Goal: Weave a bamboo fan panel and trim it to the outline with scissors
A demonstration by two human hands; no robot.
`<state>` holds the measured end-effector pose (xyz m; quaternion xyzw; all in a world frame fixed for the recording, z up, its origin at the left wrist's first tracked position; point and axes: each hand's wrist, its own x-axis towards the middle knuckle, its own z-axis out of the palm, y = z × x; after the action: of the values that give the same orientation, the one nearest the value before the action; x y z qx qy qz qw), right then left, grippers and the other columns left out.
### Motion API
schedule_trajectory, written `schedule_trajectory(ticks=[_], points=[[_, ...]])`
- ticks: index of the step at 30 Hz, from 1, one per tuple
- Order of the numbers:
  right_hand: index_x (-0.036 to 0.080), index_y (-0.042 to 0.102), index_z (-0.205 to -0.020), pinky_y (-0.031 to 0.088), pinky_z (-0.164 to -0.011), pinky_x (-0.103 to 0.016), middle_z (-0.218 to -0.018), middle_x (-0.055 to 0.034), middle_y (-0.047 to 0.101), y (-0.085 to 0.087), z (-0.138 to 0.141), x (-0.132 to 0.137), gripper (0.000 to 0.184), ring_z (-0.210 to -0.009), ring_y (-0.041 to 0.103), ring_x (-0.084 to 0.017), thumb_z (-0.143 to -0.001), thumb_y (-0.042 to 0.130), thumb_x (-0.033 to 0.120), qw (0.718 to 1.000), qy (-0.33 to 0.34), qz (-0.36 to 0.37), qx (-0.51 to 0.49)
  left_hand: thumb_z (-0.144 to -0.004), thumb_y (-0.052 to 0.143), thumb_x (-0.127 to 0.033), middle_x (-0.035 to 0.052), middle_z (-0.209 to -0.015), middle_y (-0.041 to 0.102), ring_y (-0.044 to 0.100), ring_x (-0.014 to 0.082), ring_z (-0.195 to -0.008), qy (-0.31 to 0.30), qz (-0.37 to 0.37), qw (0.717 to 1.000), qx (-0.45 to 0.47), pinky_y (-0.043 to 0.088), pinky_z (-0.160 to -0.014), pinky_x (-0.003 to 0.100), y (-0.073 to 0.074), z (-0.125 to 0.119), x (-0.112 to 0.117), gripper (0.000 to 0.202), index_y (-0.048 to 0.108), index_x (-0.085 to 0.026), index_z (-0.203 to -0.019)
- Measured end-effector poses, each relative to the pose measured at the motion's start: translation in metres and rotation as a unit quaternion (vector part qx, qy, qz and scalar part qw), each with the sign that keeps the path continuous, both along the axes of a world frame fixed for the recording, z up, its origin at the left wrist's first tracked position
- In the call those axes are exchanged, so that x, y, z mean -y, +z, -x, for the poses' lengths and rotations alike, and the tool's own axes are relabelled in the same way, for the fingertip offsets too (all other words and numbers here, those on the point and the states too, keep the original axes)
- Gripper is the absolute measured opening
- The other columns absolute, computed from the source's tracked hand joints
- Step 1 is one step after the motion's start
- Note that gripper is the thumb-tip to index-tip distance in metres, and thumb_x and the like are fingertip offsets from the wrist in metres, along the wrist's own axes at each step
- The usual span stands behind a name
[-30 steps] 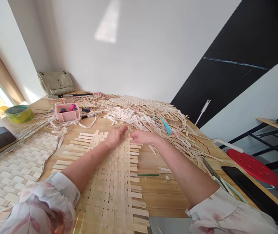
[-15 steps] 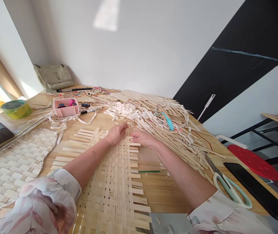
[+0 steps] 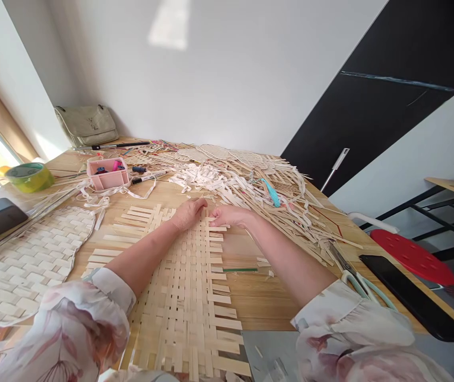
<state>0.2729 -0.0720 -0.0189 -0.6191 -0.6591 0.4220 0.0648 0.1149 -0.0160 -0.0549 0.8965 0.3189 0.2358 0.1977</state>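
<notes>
While on flat woven strips (image 3: 182, 286), both hands (image 3: 189, 215) (image 3: 230, 216)
</notes>
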Motion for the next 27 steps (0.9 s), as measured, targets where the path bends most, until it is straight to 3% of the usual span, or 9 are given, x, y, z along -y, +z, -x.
schedule_trajectory(ticks=[8, 16, 20, 27], points=[[0.014, 0.053, -0.068, 0.04, -0.056, -0.024, -0.063, 0.0051, 0.05, -0.007, -0.002, -0.003, 0.023, -0.055, 0.047, -0.009, -0.083, 0.059, 0.031, 1.0, -0.015, 0.005, -0.015, -0.077, 0.036, -0.006, 0.0059, -0.09, 0.064, 0.058, 0.017, -0.081, -0.009, 0.014, 1.0, 0.019, 0.045, -0.074, 0.028, -0.004, -0.003, -0.005, 0.03, 0.06, -0.016, -0.093], [0.019, 0.05, -0.057, 0.029, -0.053, -0.024, -0.053, 0.006, 0.046, 0.006, -0.001, -0.006, 0.03, -0.055, 0.042, -0.011, -0.059, 0.067, 0.043, 0.998, 0.002, 0.038, -0.043, -0.079, 0.045, -0.019, 0.0033, -0.08, 0.066, 0.058, 0.0173, -0.075, -0.029, 0.049, 0.998, 0.021, 0.045, -0.07, 0.027, -0.004, -0.002, -0.005, 0.02, 0.064, -0.017, -0.085], [0.019, 0.043, -0.046, 0.023, -0.051, -0.025, -0.045, 0.0074, 0.037, 0.008, 0.003, -0.018, 0.037, -0.05, 0.035, -0.01, -0.051, 0.075, 0.037, 0.999, 0.013, 0.049, 0.009, -0.078, 0.044, -0.014, 0.0026, -0.081, 0.066, 0.058, 0.0159, -0.074, -0.029, 0.071, 0.996, 0.035, 0.044, -0.07, 0.026, -0.004, -0.002, -0.005, 0.021, 0.064, -0.017, -0.084], [0.019, 0.033, -0.048, 0.022, -0.05, -0.023, -0.047, 0.0097, 0.026, 0.01, 0.007, -0.017, 0.043, -0.047, 0.029, -0.008, -0.066, 0.071, 0.028, 0.996, 0.024, 0.03, 0.075, -0.077, 0.043, -0.012, 0.0015, -0.075, 0.064, 0.055, 0.0145, -0.07, -0.024, 0.096, 0.992, 0.084, 0.044, -0.068, 0.025, -0.004, -0.001, -0.004, 0.022, 0.063, -0.017, -0.084]])
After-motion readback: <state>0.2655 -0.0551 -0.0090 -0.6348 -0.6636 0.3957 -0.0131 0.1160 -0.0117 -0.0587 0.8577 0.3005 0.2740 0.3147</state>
